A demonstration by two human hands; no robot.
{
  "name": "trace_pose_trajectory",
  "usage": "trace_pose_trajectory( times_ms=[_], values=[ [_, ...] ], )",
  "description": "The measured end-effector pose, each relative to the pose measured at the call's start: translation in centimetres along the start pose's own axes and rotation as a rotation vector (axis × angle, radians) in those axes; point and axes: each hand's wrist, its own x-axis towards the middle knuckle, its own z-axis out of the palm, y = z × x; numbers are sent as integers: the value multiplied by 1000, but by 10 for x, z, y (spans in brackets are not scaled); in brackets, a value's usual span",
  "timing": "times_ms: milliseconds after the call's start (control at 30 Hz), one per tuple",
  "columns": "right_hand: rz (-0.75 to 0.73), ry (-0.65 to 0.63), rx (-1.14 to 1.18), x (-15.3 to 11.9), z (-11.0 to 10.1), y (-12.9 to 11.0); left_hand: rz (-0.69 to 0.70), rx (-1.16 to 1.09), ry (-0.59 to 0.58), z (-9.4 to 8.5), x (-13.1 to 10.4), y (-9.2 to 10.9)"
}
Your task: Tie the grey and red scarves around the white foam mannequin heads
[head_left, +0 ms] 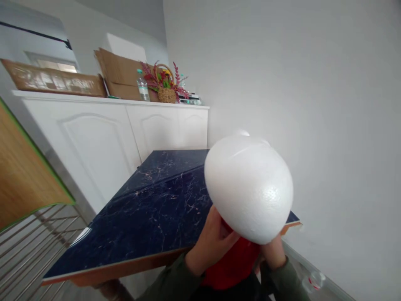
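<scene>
A smooth white foam head form (pixel 250 188), apparently a mannequin head, is held up in front of my body near the table's front right side. Its rounded end faces me, and small bumps show along the far edge. My left hand (pixel 208 244) grips it from the lower left, with thumb and fingers curled. At the lower right, my right hand (pixel 274 252) holds its underside, fingers mostly hidden behind it. Red material (pixel 233 265) shows below the form and between my left fingers; I cannot tell whether it is separate from my clothing.
A dark blue marble-patterned table (pixel 153 209) extends ahead. White cabinets (pixel 94 138) behind it carry cardboard boxes (pixel 122 75), a plastic bottle (pixel 143 87) and a flower basket (pixel 166 94). A metal rack (pixel 46 238) stands left; a clear bottle (pixel 315 281) is low right by the wall.
</scene>
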Motion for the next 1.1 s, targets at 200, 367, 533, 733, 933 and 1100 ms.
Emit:
trace_pose_trajectory(
  times_ms=[200,367,533,733,933,1100],
  values=[
    [185,157,-162,30,-56,87,162,-222,-139,97,84,-6],
    [357,163,-138,44,-57,132,108,-220,-247,139,108,-40],
    [410,154,-126,30,-56,146,35,-37,-269,145,93,-58],
    [330,348,-253,-30,-66,138,57,174,-162,81,39,-55],
    [-371,153,-302,-68,-4,60,-105,501,-56,-20,-12,-83],
    [-366,-537,-187,-36,96,-18,-161,762,-13,-42,-31,-96]
  ],
)
